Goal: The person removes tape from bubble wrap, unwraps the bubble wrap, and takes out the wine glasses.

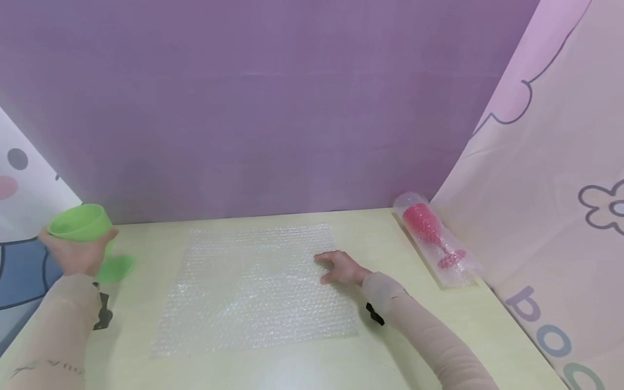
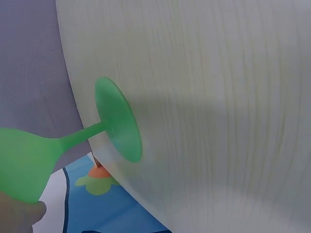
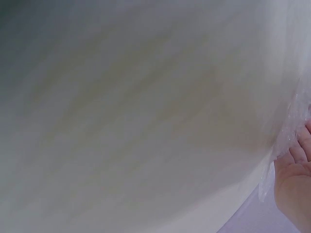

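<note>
At the table's left end, my left hand (image 1: 80, 252) grips the bowl of a green plastic goblet (image 1: 83, 222), fingers and thumb wrapped round its side. The left wrist view shows the goblet's thin stem and round base (image 2: 118, 119) close over the tabletop. A rectangular sheet of clear bubble wrap (image 1: 258, 292) lies spread flat in the middle. Over the sheet's right edge, my right hand (image 1: 343, 268) is palm down with fingers relaxed, holding nothing. In the right wrist view, that hand (image 3: 294, 179) shows at the right border beside the wrap (image 3: 289, 128).
A pink goblet (image 1: 424, 223) wrapped in bubble wrap lies on its side at the back right of the pale wooden table (image 1: 273, 374). A purple wall (image 1: 273, 108) stands behind, with printed cloth (image 1: 560, 206) along the right side.
</note>
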`<state>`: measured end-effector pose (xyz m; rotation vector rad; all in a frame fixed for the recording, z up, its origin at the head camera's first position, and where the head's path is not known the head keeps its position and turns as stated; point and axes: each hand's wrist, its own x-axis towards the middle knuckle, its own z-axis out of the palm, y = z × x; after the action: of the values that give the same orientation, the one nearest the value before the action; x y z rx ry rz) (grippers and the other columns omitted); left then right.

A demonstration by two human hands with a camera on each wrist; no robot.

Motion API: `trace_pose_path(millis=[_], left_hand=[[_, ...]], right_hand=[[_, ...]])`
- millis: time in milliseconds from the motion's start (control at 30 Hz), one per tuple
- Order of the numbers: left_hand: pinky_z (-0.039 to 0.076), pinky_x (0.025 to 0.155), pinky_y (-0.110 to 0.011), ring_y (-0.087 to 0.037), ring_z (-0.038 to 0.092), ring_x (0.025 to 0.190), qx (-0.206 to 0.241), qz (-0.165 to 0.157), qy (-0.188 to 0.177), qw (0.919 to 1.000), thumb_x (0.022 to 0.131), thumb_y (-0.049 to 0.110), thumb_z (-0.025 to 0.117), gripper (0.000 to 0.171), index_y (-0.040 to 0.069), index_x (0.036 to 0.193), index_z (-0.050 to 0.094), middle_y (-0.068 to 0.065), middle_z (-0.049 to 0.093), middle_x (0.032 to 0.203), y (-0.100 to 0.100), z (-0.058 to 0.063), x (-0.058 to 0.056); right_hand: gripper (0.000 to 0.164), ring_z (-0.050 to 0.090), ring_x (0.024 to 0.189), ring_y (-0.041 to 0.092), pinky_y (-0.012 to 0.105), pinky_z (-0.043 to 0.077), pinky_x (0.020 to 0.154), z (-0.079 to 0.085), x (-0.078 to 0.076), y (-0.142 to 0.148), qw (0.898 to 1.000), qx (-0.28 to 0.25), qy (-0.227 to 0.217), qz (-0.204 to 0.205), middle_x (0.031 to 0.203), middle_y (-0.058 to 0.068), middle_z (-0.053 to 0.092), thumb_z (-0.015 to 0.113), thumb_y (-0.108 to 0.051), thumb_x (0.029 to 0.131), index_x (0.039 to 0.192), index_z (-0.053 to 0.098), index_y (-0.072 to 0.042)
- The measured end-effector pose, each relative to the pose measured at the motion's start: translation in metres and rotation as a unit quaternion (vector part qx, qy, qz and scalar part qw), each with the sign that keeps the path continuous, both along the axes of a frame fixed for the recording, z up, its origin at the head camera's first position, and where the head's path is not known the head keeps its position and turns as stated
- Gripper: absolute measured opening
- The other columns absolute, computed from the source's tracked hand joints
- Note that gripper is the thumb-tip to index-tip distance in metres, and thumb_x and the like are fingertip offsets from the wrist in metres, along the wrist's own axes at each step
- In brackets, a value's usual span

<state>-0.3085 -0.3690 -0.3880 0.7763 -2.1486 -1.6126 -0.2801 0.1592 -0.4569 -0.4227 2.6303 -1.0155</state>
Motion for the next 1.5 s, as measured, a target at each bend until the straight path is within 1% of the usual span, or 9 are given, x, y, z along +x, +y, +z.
trace_pose_path(millis=[267,400,633,800,933,1033,1133,1233,1500], left_hand=[[0.009,0.115,-0.029,-0.006,0.016,0.134,0.005,0.000,0.001,1.0000,0.068,0.032,0.080,0.112,0.039,0.138,-0.007,0.018,0.011,0.146,-0.004,-0.002,0.004],[0.010,0.115,-0.026,-0.002,0.019,0.130,0.012,0.013,0.023,0.9996,0.068,0.027,0.081,0.110,0.039,0.138,-0.003,0.018,0.012,0.144,-0.002,-0.004,0.008],[-0.005,0.113,-0.032,-0.003,-0.016,0.136,0.107,0.040,0.016,0.9933,0.066,0.037,0.080,0.128,0.039,0.138,-0.026,0.015,-0.027,0.146,0.013,0.003,0.030],[-0.002,0.114,-0.034,-0.010,-0.017,0.138,0.098,0.055,-0.002,0.9936,0.070,0.036,0.077,0.122,0.036,0.141,-0.022,0.011,-0.025,0.146,0.030,0.007,0.048],[-0.005,0.115,-0.041,-0.021,-0.015,0.139,0.036,0.004,-0.033,0.9988,0.075,0.039,0.073,0.116,0.030,0.142,-0.021,0.001,-0.022,0.148,0.046,0.006,0.061],[-0.002,0.114,-0.052,-0.033,-0.010,0.139,-0.030,-0.072,-0.041,0.9961,0.080,0.040,0.067,0.110,0.022,0.143,-0.021,-0.010,-0.018,0.149,0.060,0.003,0.069],[0.003,0.109,-0.062,-0.045,-0.005,0.137,-0.089,-0.162,-0.031,0.9824,0.085,0.039,0.061,0.104,0.012,0.144,-0.019,-0.022,-0.014,0.150,0.073,-0.004,0.075],[0.007,0.103,-0.069,-0.053,-0.002,0.133,-0.137,-0.246,-0.024,0.9593,0.088,0.037,0.058,0.098,0.002,0.144,-0.015,-0.030,-0.012,0.148,0.083,-0.011,0.080],[0.013,0.101,-0.070,-0.055,0.008,0.130,-0.210,-0.381,-0.046,0.8993,0.087,0.037,0.059,0.092,-0.007,0.143,0.001,-0.034,0.002,0.146,0.105,-0.030,0.089]], right_hand=[[0.063,0.032,0.134,0.028,0.042,0.028,0.111,0.002,0.000,-0.003,1.000,0.009,0.001,0.006,0.141,0.007,0.043,0.074,-0.010,0.073,0.131,0.049,-0.008],[0.064,0.032,0.134,0.028,0.042,0.027,0.112,0.000,0.000,-0.005,1.000,0.004,-0.002,0.005,0.141,0.007,0.043,0.074,-0.009,0.073,0.132,0.049,-0.009],[0.064,0.031,0.134,0.028,0.043,0.026,0.112,0.001,0.000,-0.007,1.000,0.003,-0.005,0.000,0.141,0.007,0.043,0.074,-0.010,0.073,0.132,0.049,-0.010],[0.063,0.031,0.134,0.028,0.043,0.026,0.112,0.003,0.000,-0.005,1.000,0.004,-0.004,0.000,0.141,0.007,0.043,0.074,-0.009,0.073,0.131,0.050,-0.010],[0.062,0.031,0.135,0.028,0.043,0.025,0.112,0.004,0.000,-0.004,1.000,0.004,-0.006,-0.001,0.141,0.007,0.043,0.073,-0.009,0.074,0.132,0.049,-0.010],[0.062,0.031,0.135,0.028,0.043,0.025,0.112,0.004,0.000,-0.002,1.000,0.002,-0.005,-0.001,0.141,0.007,0.043,0.073,-0.009,0.075,0.132,0.049,-0.009],[0.062,0.031,0.134,0.029,0.044,0.026,0.112,0.004,0.000,0.000,1.000,0.002,-0.003,-0.001,0.141,0.008,0.043,0.073,-0.009,0.074,0.132,0.049,-0.009],[0.063,0.031,0.134,0.029,0.044,0.026,0.112,0.002,0.000,0.001,1.000,0.001,-0.004,-0.003,0.141,0.008,0.043,0.074,-0.009,0.074,0.131,0.049,-0.009],[0.063,0.031,0.135,0.030,0.045,0.025,0.112,-0.001,0.001,0.001,1.000,-0.009,-0.011,-0.004,0.142,0.008,0.042,0.073,-0.009,0.073,0.132,0.049,-0.010]])
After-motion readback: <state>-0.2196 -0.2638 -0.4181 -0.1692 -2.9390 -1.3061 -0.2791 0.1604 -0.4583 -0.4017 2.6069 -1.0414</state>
